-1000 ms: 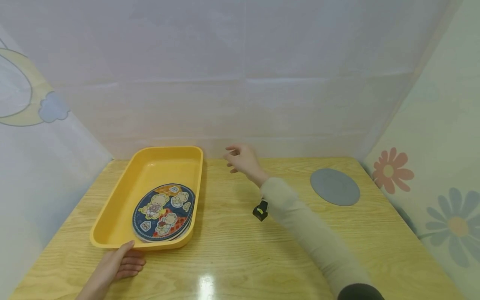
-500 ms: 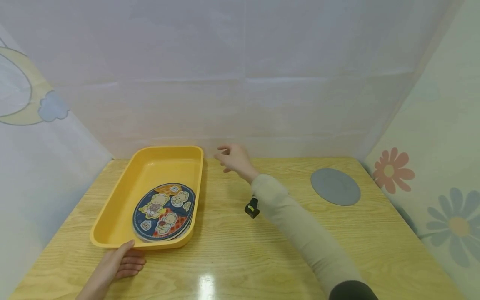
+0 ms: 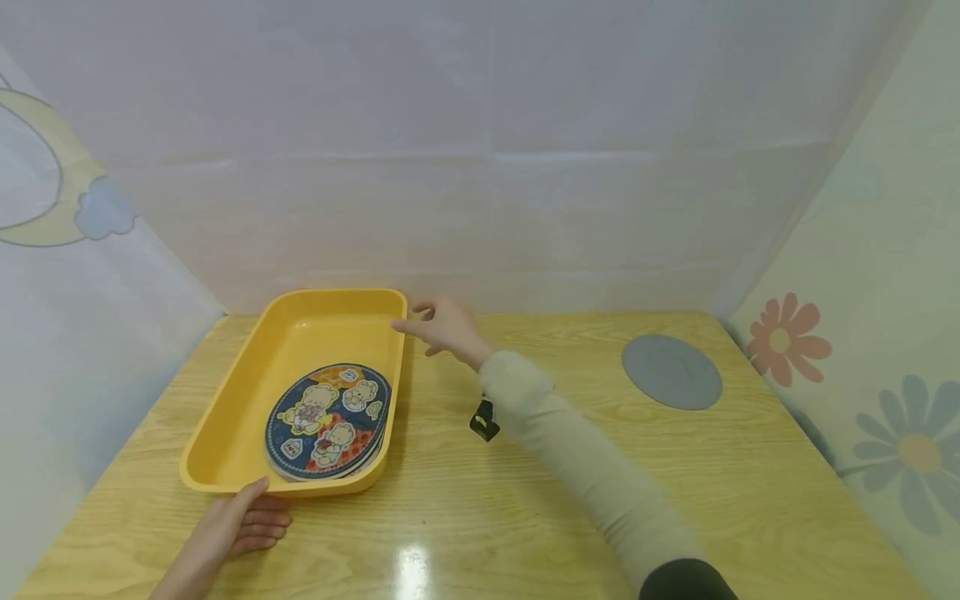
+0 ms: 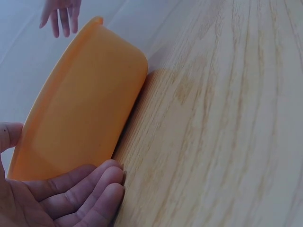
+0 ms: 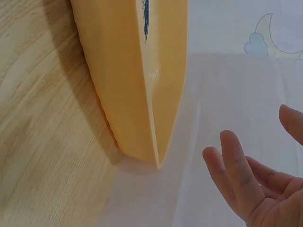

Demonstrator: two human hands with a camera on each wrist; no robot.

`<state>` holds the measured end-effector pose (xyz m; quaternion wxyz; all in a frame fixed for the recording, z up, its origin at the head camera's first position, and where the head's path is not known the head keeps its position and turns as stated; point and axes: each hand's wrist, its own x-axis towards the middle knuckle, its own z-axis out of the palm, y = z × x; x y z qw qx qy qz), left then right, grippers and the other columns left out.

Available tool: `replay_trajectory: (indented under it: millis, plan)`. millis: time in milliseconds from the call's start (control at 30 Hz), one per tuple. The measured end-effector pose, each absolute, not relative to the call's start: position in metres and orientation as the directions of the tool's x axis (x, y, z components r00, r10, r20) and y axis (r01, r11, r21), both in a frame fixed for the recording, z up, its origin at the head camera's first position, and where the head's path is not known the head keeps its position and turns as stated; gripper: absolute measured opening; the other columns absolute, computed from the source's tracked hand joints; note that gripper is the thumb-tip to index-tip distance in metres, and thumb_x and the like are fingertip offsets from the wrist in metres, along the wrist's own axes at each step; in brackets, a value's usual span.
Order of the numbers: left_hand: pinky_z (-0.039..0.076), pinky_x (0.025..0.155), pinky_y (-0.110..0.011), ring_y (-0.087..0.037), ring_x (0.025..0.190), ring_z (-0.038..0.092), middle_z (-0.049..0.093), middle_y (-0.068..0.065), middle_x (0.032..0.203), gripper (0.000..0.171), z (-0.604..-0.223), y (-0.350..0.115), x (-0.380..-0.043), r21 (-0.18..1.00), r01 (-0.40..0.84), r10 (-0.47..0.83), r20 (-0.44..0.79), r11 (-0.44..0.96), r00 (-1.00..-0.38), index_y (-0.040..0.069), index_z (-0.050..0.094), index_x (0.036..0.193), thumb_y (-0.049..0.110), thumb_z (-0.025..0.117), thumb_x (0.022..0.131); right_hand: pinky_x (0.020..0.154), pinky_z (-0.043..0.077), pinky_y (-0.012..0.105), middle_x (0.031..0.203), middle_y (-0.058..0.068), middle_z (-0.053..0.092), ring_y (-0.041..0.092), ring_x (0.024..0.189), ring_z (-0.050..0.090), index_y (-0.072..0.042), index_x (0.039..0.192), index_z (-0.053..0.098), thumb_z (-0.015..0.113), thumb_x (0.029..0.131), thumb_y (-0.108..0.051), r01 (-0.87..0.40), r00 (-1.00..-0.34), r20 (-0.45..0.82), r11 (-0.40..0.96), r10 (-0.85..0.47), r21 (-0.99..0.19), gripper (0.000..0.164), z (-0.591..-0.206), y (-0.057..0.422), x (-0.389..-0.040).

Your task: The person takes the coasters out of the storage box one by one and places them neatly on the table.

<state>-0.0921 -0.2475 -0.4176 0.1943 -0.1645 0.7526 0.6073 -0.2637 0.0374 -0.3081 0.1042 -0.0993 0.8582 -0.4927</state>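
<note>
A yellow plastic tray (image 3: 236, 437) stands on the left of the table against the back wall. Inside it, at its near right corner, lies a small stack of round boards; the top one (image 3: 318, 454) is dark blue with bear pictures. My left hand (image 3: 232, 529) holds the tray's near edge, thumb over the rim and fingers along the outer wall (image 4: 90, 99). Beyond the tray's far right corner hovers my right hand (image 3: 450, 329), fingers loosely bent with nothing between them. The right wrist view shows these fingers (image 5: 241, 177) apart from the tray.
A grey round disc (image 3: 671, 372) lies flat on the wooden table (image 3: 525, 517) at the right. Pale cloth walls enclose the back and sides, with a moon (image 3: 71, 175) printed at left and flowers (image 3: 787, 339) at right. A black strap device (image 3: 483, 421) hangs below the right wrist.
My right hand has moved left, from over the back middle of the table to the tray's far right corner. The left hand, tray and boards have stayed put.
</note>
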Motion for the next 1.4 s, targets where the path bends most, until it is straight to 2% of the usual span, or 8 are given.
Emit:
replay_trajectory:
  millis: [300, 500, 800, 933, 1067, 1233, 1333, 1400]
  plan:
    - [0.054, 0.068, -0.034, -0.022, 0.073, 0.065, 0.067, -0.014, 0.082, 0.066, -0.418, -0.245, -0.090, 0.844, -0.494, -0.039, -0.497, 0.208, -0.867, -0.019, 0.056, 0.104, 0.042, 0.032, 0.098, 0.053, 0.053, 0.025, 0.110, 0.015, 0.058, 0.019, 0.070, 0.063, -0.003, 0.124, 0.055, 0.070, 0.079, -0.039, -0.119, -0.953, -0.047, 0.514, -0.300, -0.850, 0.059, -0.308, 0.021, -0.261]
    - [0.055, 0.066, -0.034, -0.022, 0.071, 0.065, 0.067, -0.014, 0.080, 0.065, -0.418, -0.244, -0.090, 0.845, -0.499, -0.062, -0.497, 0.192, -0.866, -0.018, 0.057, 0.102, 0.042, 0.034, 0.097, 0.052, 0.052, 0.025, 0.121, 0.013, 0.055, 0.019, 0.074, 0.062, -0.004, 0.126, 0.053, 0.069, 0.080, -0.038, -0.147, -0.944, -0.035, 0.515, -0.327, -0.844, 0.060, -0.305, 0.009, -0.260]
    - [0.054, 0.067, -0.034, -0.022, 0.073, 0.065, 0.067, -0.014, 0.081, 0.066, -0.419, -0.244, -0.089, 0.850, -0.491, -0.045, -0.492, 0.189, -0.869, -0.019, 0.054, 0.105, 0.042, 0.033, 0.098, 0.066, 0.055, 0.035, 0.126, 0.010, 0.052, 0.019, 0.076, 0.061, -0.001, 0.124, 0.055, 0.071, 0.077, -0.040, -0.095, -0.939, -0.103, 0.539, -0.327, -0.837, 0.062, -0.308, -0.009, -0.256]
    - [0.054, 0.067, -0.034, -0.022, 0.072, 0.065, 0.067, -0.013, 0.081, 0.065, -0.418, -0.244, -0.089, 0.847, -0.501, -0.051, -0.500, 0.179, -0.864, -0.019, 0.054, 0.104, 0.042, 0.034, 0.097, 0.059, 0.054, 0.029, 0.126, 0.010, 0.052, 0.020, 0.079, 0.061, -0.002, 0.123, 0.055, 0.072, 0.077, -0.039, -0.104, -0.940, -0.099, 0.553, -0.325, -0.827, 0.061, -0.310, -0.019, -0.254]
    - [0.054, 0.066, -0.034, -0.021, 0.071, 0.065, 0.067, -0.012, 0.080, 0.063, -0.417, -0.246, -0.088, 0.846, -0.504, -0.045, -0.504, 0.174, -0.863, -0.018, 0.056, 0.102, 0.042, 0.034, 0.097, 0.051, 0.051, 0.024, 0.124, 0.010, 0.054, 0.017, 0.068, 0.060, -0.001, 0.122, 0.056, 0.073, 0.077, -0.037, -0.112, -0.944, -0.093, 0.571, -0.318, -0.813, 0.059, -0.312, -0.030, -0.251]
    - [0.054, 0.067, -0.034, -0.021, 0.072, 0.065, 0.067, -0.012, 0.080, 0.065, -0.418, -0.246, -0.088, 0.845, -0.504, -0.047, -0.505, 0.179, -0.862, -0.018, 0.056, 0.104, 0.043, 0.034, 0.097, 0.050, 0.051, 0.026, 0.120, 0.010, 0.057, 0.016, 0.051, 0.056, -0.003, 0.120, 0.058, 0.072, 0.078, -0.035, -0.127, -0.947, -0.083, 0.601, -0.310, -0.789, 0.055, -0.317, -0.040, -0.246]
    - [0.054, 0.066, -0.034, -0.021, 0.072, 0.065, 0.067, -0.013, 0.081, 0.065, -0.418, -0.245, -0.087, 0.846, -0.500, -0.052, -0.500, 0.183, -0.865, -0.018, 0.056, 0.104, 0.043, 0.034, 0.097, 0.054, 0.051, 0.026, 0.114, 0.009, 0.060, 0.014, 0.054, 0.055, -0.002, 0.113, 0.062, 0.074, 0.077, -0.031, -0.134, -0.952, -0.070, 0.612, -0.298, -0.779, 0.048, -0.321, -0.046, -0.245]
    - [0.054, 0.066, -0.034, -0.021, 0.071, 0.065, 0.067, -0.012, 0.080, 0.065, -0.418, -0.245, -0.087, 0.848, -0.498, -0.045, -0.499, 0.182, -0.865, -0.018, 0.057, 0.103, 0.042, 0.034, 0.097, 0.052, 0.047, 0.022, 0.090, 0.006, 0.064, 0.012, 0.052, 0.049, -0.001, 0.090, 0.066, 0.075, 0.076, -0.028, -0.130, -0.955, -0.070, 0.620, -0.287, -0.774, 0.032, -0.323, -0.049, -0.245]
